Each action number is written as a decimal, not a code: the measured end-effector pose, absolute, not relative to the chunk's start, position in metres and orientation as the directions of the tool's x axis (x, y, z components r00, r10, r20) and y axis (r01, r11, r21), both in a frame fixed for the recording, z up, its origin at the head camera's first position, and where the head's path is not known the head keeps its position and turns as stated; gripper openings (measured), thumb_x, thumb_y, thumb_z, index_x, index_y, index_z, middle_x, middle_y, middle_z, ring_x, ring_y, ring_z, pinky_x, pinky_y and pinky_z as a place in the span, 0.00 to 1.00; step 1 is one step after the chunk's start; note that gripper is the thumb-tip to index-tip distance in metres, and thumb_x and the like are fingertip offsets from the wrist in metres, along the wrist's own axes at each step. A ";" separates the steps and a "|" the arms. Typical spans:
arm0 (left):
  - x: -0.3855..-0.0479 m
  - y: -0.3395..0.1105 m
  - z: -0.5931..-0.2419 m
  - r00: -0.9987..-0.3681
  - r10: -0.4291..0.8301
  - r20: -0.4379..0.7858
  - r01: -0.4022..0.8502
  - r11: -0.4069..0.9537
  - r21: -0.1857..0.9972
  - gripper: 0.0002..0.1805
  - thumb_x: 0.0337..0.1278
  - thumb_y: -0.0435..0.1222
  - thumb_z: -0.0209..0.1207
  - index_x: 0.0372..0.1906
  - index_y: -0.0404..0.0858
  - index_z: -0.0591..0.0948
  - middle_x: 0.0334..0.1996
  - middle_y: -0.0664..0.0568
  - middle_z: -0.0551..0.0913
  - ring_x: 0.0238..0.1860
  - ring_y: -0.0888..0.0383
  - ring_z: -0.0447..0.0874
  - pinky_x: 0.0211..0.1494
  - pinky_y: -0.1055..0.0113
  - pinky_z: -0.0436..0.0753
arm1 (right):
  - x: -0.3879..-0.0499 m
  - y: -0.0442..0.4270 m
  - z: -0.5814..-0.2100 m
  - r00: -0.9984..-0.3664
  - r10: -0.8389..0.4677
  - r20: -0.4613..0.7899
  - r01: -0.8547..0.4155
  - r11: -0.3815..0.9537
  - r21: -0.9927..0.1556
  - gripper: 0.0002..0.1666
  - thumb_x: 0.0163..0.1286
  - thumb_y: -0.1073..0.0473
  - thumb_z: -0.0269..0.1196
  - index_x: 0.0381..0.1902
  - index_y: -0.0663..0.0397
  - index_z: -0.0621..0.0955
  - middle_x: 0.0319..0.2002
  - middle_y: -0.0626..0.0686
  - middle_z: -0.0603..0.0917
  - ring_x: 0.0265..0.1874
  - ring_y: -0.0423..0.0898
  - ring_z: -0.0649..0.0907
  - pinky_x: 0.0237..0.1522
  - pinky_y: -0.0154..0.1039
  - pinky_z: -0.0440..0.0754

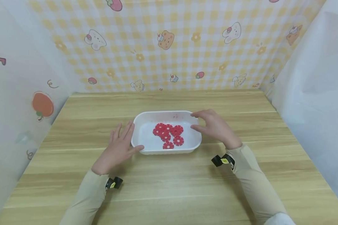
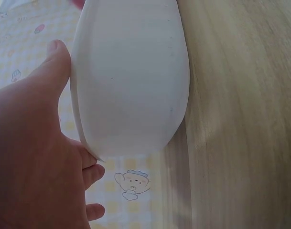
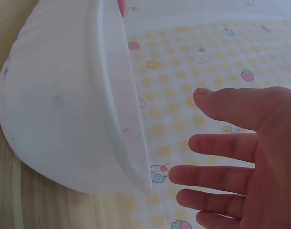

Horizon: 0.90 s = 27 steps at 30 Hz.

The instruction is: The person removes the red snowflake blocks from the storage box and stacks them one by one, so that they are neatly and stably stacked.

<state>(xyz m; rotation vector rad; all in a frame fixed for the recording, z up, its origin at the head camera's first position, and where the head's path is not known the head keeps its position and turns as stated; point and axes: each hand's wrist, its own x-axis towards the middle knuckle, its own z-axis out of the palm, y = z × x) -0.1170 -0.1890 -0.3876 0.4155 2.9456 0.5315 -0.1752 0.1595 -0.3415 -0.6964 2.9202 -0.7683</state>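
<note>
A white plastic tray point(image 1: 166, 152) with rounded corners stands mid-table in the head view. Several red notched plastic discs point(image 1: 178, 141), each with a centre hole, lie inside, some overlapping. At the tray's left end, my left hand point(image 1: 119, 150) touches the rim with extended fingers, the thumb over the front corner; the left wrist view has this hand point(image 2: 37, 129) against the tray wall point(image 2: 131, 81). My right hand point(image 1: 215, 126) is at the tray's right end, fingers loosely extended. In the right wrist view, that hand point(image 3: 250, 157) is spread and apart from the tray point(image 3: 59, 100), holding nothing.
The wooden table point(image 1: 169, 193) reaches to a yellow checked cloth point(image 1: 180, 56) with cartoon prints hanging at the back. Pale sheets flank it, one on the left point(image 1: 14, 93) and one on the right point(image 1: 312, 78). A small black camera point(image 1: 223, 161) sits on each wrist.
</note>
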 end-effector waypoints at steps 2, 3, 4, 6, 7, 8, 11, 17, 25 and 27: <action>-0.116 -0.189 -0.388 -0.955 0.287 -0.071 0.243 0.899 0.363 0.53 0.59 0.59 0.55 0.75 0.33 0.44 0.77 0.42 0.41 0.74 0.32 0.32 0.69 0.31 0.37 | -0.176 0.157 -0.340 -0.898 -0.438 0.049 -0.407 0.780 -0.475 0.28 0.62 0.48 0.67 0.58 0.53 0.79 0.57 0.54 0.80 0.60 0.55 0.74 0.62 0.55 0.71; -0.116 -0.189 -0.388 -0.955 0.286 -0.072 0.242 0.899 0.364 0.53 0.59 0.59 0.55 0.75 0.33 0.44 0.77 0.42 0.41 0.74 0.32 0.32 0.70 0.31 0.37 | -0.176 0.155 -0.339 -0.896 -0.442 0.040 -0.407 0.782 -0.472 0.28 0.62 0.48 0.67 0.58 0.52 0.79 0.57 0.54 0.80 0.60 0.55 0.74 0.62 0.55 0.71; -0.116 -0.189 -0.388 -0.955 0.286 -0.073 0.241 0.899 0.364 0.53 0.59 0.59 0.55 0.75 0.33 0.44 0.77 0.42 0.41 0.74 0.32 0.32 0.70 0.31 0.37 | -0.177 0.154 -0.338 -0.892 -0.451 0.033 -0.412 0.781 -0.469 0.28 0.62 0.49 0.67 0.57 0.53 0.79 0.56 0.55 0.81 0.59 0.55 0.74 0.62 0.55 0.71; -0.116 -0.188 -0.388 -0.955 0.286 -0.074 0.242 0.900 0.363 0.53 0.59 0.59 0.55 0.75 0.33 0.44 0.77 0.42 0.41 0.74 0.32 0.32 0.70 0.31 0.37 | -0.178 0.152 -0.336 -0.883 -0.469 0.018 -0.424 0.782 -0.456 0.27 0.61 0.49 0.67 0.57 0.53 0.80 0.55 0.55 0.81 0.59 0.55 0.75 0.62 0.55 0.72; -0.116 -0.188 -0.388 -0.955 0.286 -0.073 0.242 0.900 0.362 0.53 0.59 0.59 0.55 0.75 0.33 0.44 0.77 0.42 0.41 0.74 0.32 0.32 0.70 0.31 0.37 | -0.180 0.151 -0.336 -0.879 -0.477 0.009 -0.429 0.783 -0.451 0.27 0.61 0.50 0.67 0.57 0.53 0.80 0.55 0.55 0.82 0.58 0.55 0.75 0.62 0.55 0.72; -0.116 -0.188 -0.388 -0.955 0.287 -0.073 0.243 0.900 0.361 0.53 0.59 0.59 0.55 0.75 0.33 0.44 0.77 0.42 0.41 0.74 0.32 0.32 0.70 0.31 0.37 | -0.181 0.150 -0.335 -0.875 -0.485 -0.001 -0.434 0.784 -0.445 0.26 0.61 0.50 0.67 0.56 0.53 0.80 0.55 0.55 0.82 0.58 0.55 0.76 0.61 0.54 0.72; -0.117 -0.187 -0.389 -0.955 0.288 -0.072 0.246 0.902 0.354 0.53 0.59 0.59 0.55 0.75 0.33 0.44 0.77 0.42 0.42 0.74 0.31 0.32 0.70 0.31 0.38 | -0.183 0.147 -0.334 -0.863 -0.505 -0.027 -0.444 0.783 -0.436 0.26 0.61 0.51 0.68 0.56 0.54 0.80 0.55 0.55 0.82 0.57 0.54 0.77 0.61 0.53 0.73; -0.117 -0.183 -0.387 -0.957 0.279 -0.080 0.234 0.906 0.354 0.53 0.58 0.58 0.57 0.75 0.34 0.45 0.77 0.42 0.43 0.74 0.32 0.32 0.70 0.32 0.39 | -0.188 0.140 -0.335 -0.844 -0.535 -0.047 -0.466 0.773 -0.431 0.23 0.60 0.53 0.69 0.53 0.54 0.82 0.53 0.54 0.83 0.56 0.53 0.78 0.59 0.52 0.75; -0.117 -0.180 -0.386 -0.957 0.276 -0.089 0.228 0.905 0.360 0.54 0.57 0.58 0.57 0.75 0.34 0.45 0.77 0.42 0.44 0.74 0.32 0.33 0.71 0.32 0.39 | -0.195 0.131 -0.336 -0.816 -0.572 -0.085 -0.497 0.768 -0.404 0.21 0.60 0.55 0.68 0.50 0.56 0.83 0.50 0.54 0.85 0.52 0.52 0.81 0.56 0.49 0.77; -0.116 -0.180 -0.386 -0.957 0.277 -0.089 0.228 0.904 0.362 0.54 0.57 0.58 0.57 0.75 0.34 0.45 0.77 0.42 0.43 0.74 0.32 0.33 0.71 0.32 0.39 | -0.196 0.129 -0.336 -0.811 -0.575 -0.107 -0.492 0.770 -0.406 0.20 0.60 0.56 0.68 0.50 0.56 0.84 0.50 0.54 0.85 0.52 0.52 0.82 0.56 0.49 0.78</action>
